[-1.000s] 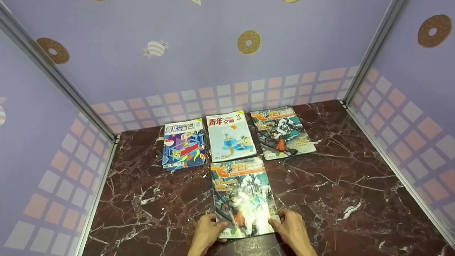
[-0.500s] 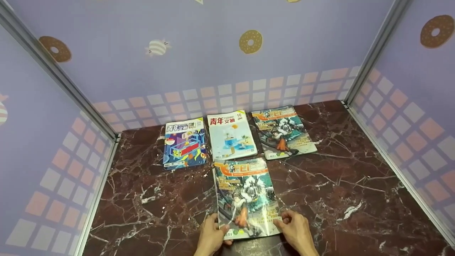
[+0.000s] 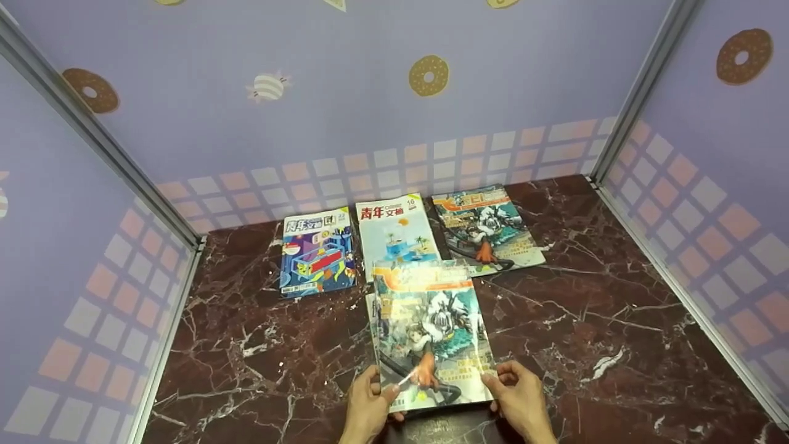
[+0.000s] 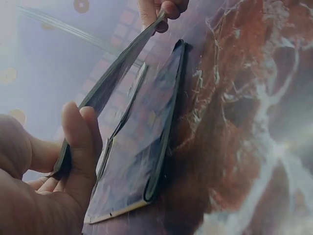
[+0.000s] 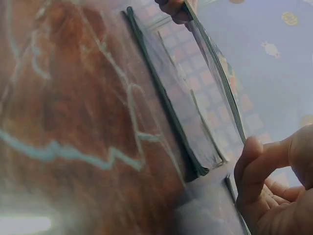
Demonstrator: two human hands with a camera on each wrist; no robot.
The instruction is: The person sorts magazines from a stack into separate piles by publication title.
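Between my two hands a glossy comic magazine (image 3: 434, 345) with an orange title band is held up off the table. My left hand (image 3: 367, 401) pinches its near left corner, thumb on the cover and fingers below. At the near right corner, my right hand (image 3: 519, 394) grips the edge the same way. Beneath it, another magazine (image 4: 142, 147) lies flat on the table, apart from the held one in both wrist views. From above it is mostly hidden. The held magazine's far edge covers the bottom of a white magazine (image 3: 394, 231) in the head view.
Left of the white magazine lies a blue and purple magazine (image 3: 317, 256). To its right is a comic magazine (image 3: 487, 228) with a matching cover. The dark red marbled table (image 3: 604, 296) is bounded by lilac panels (image 3: 345, 80) at the back and sides.
Both hands have raised the top comic magazine from the table, and it is now separated from the one underneath. The row of magazines at the back has stayed put.
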